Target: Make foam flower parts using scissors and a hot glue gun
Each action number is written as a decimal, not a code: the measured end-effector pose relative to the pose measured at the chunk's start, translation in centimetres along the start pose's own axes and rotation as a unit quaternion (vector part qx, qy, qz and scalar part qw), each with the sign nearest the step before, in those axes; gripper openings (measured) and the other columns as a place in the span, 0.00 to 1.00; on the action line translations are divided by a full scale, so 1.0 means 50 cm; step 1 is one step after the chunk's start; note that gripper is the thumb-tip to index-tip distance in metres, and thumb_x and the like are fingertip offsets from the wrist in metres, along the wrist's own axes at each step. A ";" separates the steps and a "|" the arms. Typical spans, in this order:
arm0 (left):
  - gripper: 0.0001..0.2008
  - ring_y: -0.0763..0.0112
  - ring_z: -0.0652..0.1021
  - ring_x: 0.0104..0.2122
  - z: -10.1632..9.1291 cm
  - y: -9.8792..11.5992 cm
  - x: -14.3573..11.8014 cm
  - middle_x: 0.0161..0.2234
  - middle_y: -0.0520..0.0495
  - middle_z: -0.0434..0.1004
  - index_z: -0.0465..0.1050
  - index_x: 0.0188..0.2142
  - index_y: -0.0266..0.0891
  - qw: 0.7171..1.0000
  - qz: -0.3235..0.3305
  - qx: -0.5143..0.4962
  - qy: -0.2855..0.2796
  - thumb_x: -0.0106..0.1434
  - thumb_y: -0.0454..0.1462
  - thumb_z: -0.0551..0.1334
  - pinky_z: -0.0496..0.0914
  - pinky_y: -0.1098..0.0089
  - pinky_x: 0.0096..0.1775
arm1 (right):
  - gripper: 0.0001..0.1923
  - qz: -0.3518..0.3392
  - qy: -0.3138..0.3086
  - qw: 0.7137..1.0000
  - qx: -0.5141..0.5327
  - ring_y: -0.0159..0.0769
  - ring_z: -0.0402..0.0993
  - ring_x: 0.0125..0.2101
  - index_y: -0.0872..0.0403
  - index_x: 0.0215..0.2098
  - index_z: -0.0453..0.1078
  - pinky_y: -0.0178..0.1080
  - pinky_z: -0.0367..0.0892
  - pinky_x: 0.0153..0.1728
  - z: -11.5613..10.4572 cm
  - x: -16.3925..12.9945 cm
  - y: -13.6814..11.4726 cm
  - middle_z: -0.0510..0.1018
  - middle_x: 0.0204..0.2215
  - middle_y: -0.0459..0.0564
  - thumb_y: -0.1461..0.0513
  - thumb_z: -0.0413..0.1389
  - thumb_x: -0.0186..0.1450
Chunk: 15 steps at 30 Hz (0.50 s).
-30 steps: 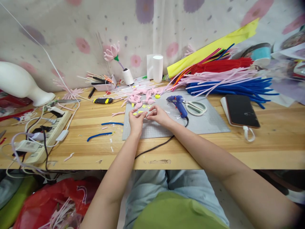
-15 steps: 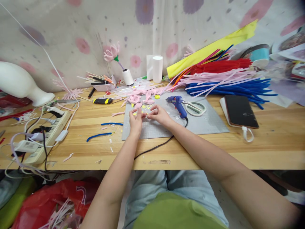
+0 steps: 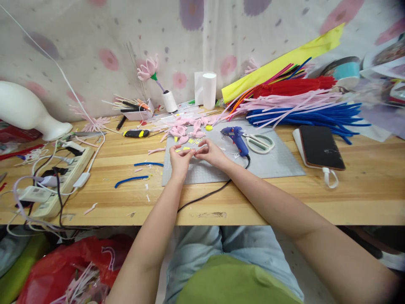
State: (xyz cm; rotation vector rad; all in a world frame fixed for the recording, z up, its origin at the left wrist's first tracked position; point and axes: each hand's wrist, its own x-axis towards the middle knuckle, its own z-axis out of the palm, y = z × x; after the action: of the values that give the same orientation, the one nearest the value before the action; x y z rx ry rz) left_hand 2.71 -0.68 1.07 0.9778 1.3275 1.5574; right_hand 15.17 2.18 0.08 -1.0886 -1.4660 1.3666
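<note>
Over the grey cutting mat (image 3: 262, 166), my left hand (image 3: 180, 161) and my right hand (image 3: 211, 154) meet with their fingertips together. Both are closed in a pinch. Whatever lies between the fingers is too small and too hidden to name. Just beyond them are small yellow pieces (image 3: 186, 148) and several pink fuzzy petals (image 3: 181, 131). To the right of my right hand, a blue glue gun (image 3: 236, 139) lies on the mat beside scissors with pale green handles (image 3: 261, 144).
Bundles of blue pipe cleaners (image 3: 303, 116) and pink ones (image 3: 291, 101) lie at the back right. A pink flower (image 3: 148, 71) stands in a white spool (image 3: 170, 102). On the left are a power strip (image 3: 68, 181), a utility knife (image 3: 136, 133) and blue pipe cleaner pieces (image 3: 131, 180).
My hands have drawn closer, so the fingertips now touch. The yellow bit seen between them half a second ago is hidden now. The things on the table have stayed put.
</note>
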 end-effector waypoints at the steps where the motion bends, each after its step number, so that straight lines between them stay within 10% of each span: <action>1: 0.27 0.71 0.78 0.27 -0.002 0.001 0.001 0.23 0.54 0.76 0.54 0.38 0.40 1.000 0.012 0.017 0.001 0.43 0.33 0.69 0.68 0.68 0.38 | 0.19 -0.015 0.002 1.000 -0.010 0.33 0.74 0.27 0.50 0.34 0.56 0.40 0.68 0.35 -0.001 -0.001 -0.001 0.75 0.24 0.40 0.66 0.59 0.48; 15: 0.23 0.72 0.76 0.28 -0.001 -0.007 -0.001 0.20 0.59 0.69 0.56 0.35 0.42 0.979 0.114 0.169 -0.025 0.45 0.32 0.67 0.66 0.68 0.40 | 0.10 -0.147 0.069 0.985 -0.058 0.33 0.71 0.31 0.51 0.32 0.59 0.41 0.68 0.37 -0.002 -0.011 -0.018 0.72 0.28 0.44 0.62 0.55 0.52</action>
State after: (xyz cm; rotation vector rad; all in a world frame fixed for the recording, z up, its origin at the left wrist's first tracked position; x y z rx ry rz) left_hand 2.72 -0.72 0.72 1.4145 1.5182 1.4881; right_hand 15.39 1.64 0.99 -0.9729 -1.5477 0.9912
